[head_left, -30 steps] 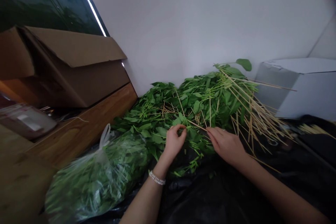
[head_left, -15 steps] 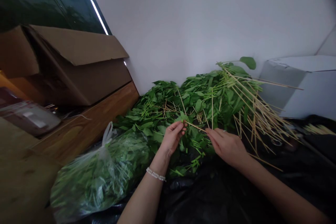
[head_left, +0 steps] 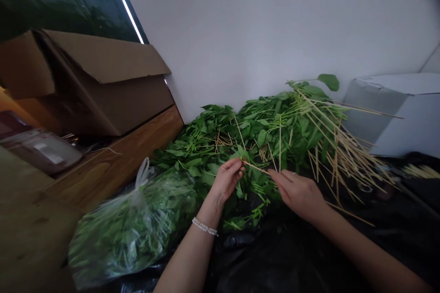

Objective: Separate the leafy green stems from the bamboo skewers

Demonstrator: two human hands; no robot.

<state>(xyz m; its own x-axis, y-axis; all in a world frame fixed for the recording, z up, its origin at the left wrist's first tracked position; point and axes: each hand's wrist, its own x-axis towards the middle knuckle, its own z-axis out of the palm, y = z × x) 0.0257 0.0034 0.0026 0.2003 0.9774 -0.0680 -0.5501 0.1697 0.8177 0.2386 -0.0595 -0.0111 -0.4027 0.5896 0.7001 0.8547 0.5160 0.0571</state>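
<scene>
A thin wooden skewer [head_left: 256, 167] stretches between my two hands over the leafy greens. My left hand [head_left: 227, 177], with a beaded bracelet at the wrist, pinches around the skewer's left end; whether a leaf stem is also in that pinch I cannot make out. My right hand [head_left: 298, 192] is closed on the other end, its fingers partly hidden behind the back of the hand. Behind and below the hands spreads a heap of green leaves [head_left: 206, 132] with cut stems. More wooden skewers [head_left: 338, 146] with leaves bundled on them lie on the right of the heap.
A tied clear plastic bag [head_left: 134, 224] full of leaves sits at the left. Beyond it a cardboard box [head_left: 113, 73] stands on a wooden board [head_left: 151, 135]. A white box [head_left: 409, 110] is at the right, and black plastic sheeting [head_left: 275, 256] lies in front.
The view has shifted slightly. Both hands keep nearly the same place and hold, with the skewer's left end now closer within my left fingertips.
</scene>
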